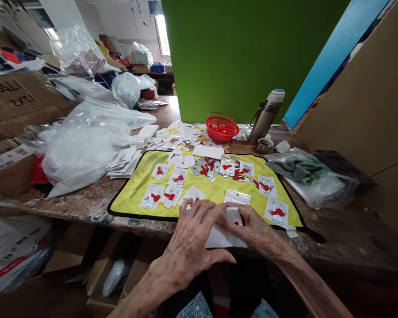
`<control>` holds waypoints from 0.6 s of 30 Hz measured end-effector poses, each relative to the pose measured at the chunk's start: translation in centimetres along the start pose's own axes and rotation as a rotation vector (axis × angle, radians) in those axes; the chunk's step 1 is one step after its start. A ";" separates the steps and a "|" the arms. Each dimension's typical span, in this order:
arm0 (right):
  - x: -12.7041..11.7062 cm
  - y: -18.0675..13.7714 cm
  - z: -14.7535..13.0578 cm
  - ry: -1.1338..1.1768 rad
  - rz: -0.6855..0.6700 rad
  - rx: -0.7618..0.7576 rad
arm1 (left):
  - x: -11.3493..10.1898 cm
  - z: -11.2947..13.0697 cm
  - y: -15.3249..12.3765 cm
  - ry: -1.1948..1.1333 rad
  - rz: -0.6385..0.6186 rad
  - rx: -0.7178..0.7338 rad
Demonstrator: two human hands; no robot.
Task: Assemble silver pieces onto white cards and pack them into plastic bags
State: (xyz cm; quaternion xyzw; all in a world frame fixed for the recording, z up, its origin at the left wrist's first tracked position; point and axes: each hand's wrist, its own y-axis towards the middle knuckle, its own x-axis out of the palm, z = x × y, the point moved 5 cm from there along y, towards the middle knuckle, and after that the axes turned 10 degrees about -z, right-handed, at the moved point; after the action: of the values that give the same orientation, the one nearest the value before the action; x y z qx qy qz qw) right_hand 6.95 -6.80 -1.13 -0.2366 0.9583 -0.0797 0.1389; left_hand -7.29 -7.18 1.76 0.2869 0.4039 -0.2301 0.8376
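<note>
My right hand (257, 225) pinches a small white-and-clear plastic bag (223, 238) at the table's front edge. Beside it my left hand (192, 234) is open, thumb held apart, fingers stretched across the bag's left side; whether they touch it I cannot tell. Just beyond the left fingertips lies a card (194, 193) with a red piece, partly hidden by them. Another small bag (238, 197) with a hanging hole lies flat past my hands. Several white cards with red pieces, such as this card (277, 212), are spread over the yellow cloth (212, 190).
Loose red and grey pieces (205, 170) lie at the cloth's back, below a red basket (222, 129) and piled printed cards (175, 137). A steel flask (267, 117) and cup (264, 145) stand back right. A large plastic sack (82, 145) sits left, a grey rag (298, 165) right.
</note>
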 end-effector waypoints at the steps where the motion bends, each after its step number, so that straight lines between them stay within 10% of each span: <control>1: 0.0 0.1 -0.1 0.014 -0.011 -0.013 | 0.6 0.4 0.0 0.040 -0.032 0.035; 7: 0.2 -0.1 0.6 0.099 -0.128 0.016 | 1.8 0.7 -0.4 0.085 0.040 0.116; 18: -1.9 -3.4 1.3 -0.136 0.280 0.068 | 2.0 -0.3 -1.1 0.189 0.185 0.138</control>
State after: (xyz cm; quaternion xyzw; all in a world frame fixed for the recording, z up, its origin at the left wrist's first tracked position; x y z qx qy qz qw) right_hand 10.42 -8.96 -1.23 -0.1006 0.9671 -0.0757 0.2209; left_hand -7.03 -8.10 -0.30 0.4004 0.4361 -0.1510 0.7916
